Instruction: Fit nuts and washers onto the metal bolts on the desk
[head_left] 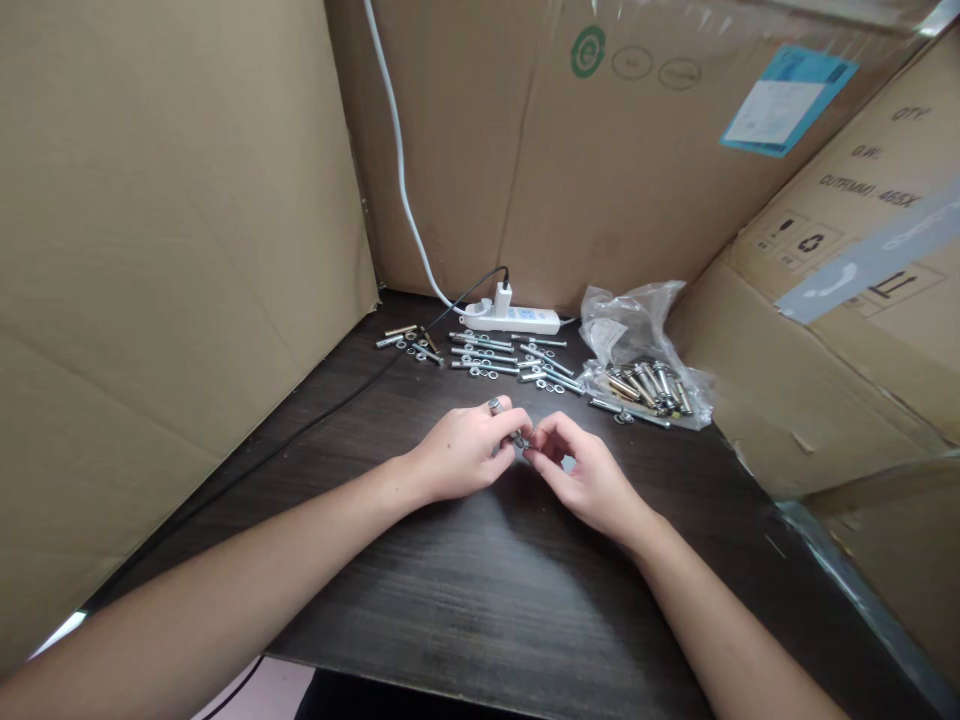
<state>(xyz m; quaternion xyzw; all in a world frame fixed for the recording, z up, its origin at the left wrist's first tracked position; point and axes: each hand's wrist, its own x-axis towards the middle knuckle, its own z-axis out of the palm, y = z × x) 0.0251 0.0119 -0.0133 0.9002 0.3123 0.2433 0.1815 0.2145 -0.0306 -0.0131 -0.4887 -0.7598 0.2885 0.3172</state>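
Over the middle of the dark table, my left hand (474,452) is closed around a metal expansion bolt (519,439), whose other end pokes out above the index finger. Fingertips of my right hand (585,478) pinch at the bolt's near end; any small nut or washer between them is hidden. Beyond the hands lie rows of taken-apart bolt parts: long bolts (484,353) with sleeves, nuts and washers (480,373) beside them. To the right, a clear plastic bag (634,315) lies open with several assembled expansion bolts (656,385) in it.
A white power strip (517,320) with a plugged-in charger (502,299) sits at the back. Its black cable (330,408) runs across the table's left side. Cardboard boxes (465,150) wall in the back, left and right. More loose bolt parts (412,343) lie at the back left.
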